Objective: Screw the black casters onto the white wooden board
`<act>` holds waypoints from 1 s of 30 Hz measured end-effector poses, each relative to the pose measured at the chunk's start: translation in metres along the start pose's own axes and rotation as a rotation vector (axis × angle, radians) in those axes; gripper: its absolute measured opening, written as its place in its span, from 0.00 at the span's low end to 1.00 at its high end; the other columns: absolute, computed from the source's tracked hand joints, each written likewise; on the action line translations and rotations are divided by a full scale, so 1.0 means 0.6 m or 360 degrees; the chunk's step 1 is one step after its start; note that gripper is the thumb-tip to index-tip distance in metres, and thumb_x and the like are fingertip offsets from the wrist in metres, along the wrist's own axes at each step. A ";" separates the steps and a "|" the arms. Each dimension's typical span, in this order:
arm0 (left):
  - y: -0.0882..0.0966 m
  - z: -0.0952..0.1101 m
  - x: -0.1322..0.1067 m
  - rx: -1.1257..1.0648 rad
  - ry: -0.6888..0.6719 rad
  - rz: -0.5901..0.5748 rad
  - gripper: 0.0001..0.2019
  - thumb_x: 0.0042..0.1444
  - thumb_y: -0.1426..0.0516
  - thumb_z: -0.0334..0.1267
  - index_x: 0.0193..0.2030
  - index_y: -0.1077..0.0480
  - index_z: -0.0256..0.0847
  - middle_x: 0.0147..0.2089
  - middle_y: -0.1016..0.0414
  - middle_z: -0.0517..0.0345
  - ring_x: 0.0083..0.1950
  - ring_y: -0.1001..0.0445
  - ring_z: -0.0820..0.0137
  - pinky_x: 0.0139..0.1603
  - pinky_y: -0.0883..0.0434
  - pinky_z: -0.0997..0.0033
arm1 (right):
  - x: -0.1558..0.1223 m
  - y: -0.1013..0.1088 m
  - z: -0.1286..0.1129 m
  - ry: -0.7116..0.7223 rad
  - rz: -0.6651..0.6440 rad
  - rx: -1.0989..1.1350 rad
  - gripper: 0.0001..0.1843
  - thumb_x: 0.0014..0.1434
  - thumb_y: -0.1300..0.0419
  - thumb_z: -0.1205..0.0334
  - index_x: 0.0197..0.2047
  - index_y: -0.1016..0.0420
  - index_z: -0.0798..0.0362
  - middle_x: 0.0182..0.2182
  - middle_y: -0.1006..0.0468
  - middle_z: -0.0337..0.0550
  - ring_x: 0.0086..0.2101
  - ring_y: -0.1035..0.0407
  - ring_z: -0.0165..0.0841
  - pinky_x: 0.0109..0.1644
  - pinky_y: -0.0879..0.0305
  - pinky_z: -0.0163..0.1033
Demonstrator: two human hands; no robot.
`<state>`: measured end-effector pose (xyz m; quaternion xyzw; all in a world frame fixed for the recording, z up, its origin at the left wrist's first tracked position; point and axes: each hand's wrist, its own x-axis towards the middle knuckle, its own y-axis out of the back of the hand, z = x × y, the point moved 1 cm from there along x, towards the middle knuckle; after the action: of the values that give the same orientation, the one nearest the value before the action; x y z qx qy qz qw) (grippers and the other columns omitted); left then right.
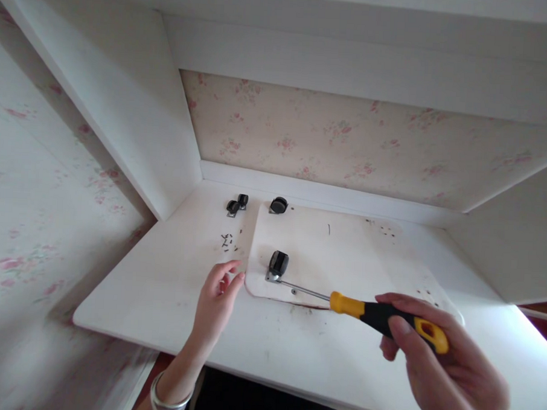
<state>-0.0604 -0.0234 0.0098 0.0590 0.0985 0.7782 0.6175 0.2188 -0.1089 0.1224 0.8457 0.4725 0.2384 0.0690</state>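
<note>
Screwdriver (pixel 364 311) tip at caster (pixel 278 264), screws (pixel 226 241) beside

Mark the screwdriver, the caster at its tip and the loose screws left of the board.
screwdriver (pixel 369 314), head view, black grip of the handle.
caster (pixel 279 264), head view, black wheel.
loose screws (pixel 226 241), head view, middle of the small pile.

Four casters (pixel 278 264), one screwdriver (pixel 377 313), one board (pixel 344 256).
</note>
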 end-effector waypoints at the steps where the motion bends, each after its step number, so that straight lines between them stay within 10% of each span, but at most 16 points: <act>1: -0.005 -0.005 0.004 -0.0034 0.0066 -0.0015 0.20 0.55 0.36 0.49 0.51 0.25 0.44 0.45 0.22 0.54 0.37 0.27 0.69 0.37 0.30 0.72 | 0.005 -0.005 -0.008 -0.0021 0.0024 -0.0006 0.11 0.56 0.33 0.53 0.41 0.20 0.47 0.38 0.20 0.42 0.21 0.33 0.25 0.23 0.33 0.32; 10: -0.048 -0.001 0.001 -0.0392 0.0324 -0.0369 0.31 0.55 0.36 0.45 0.63 0.38 0.44 0.54 0.23 0.48 0.45 0.22 0.64 0.44 0.27 0.67 | 0.039 -0.040 -0.033 0.0186 -0.0244 -0.0140 0.10 0.58 0.34 0.53 0.40 0.20 0.48 0.38 0.19 0.44 0.22 0.31 0.27 0.24 0.32 0.32; 30: -0.062 0.004 0.011 -0.0463 0.0377 -0.0284 0.29 0.53 0.37 0.37 0.62 0.38 0.43 0.50 0.23 0.51 0.42 0.22 0.67 0.41 0.28 0.69 | 0.062 -0.057 -0.043 0.0590 -0.0448 -0.0336 0.07 0.61 0.35 0.61 0.44 0.23 0.45 0.37 0.19 0.38 0.26 0.28 0.26 0.28 0.29 0.31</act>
<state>-0.0258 -0.0086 0.0035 -0.1316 0.0617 0.7278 0.6702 0.1968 -0.0622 0.1459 0.7014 0.5628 0.4254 0.1015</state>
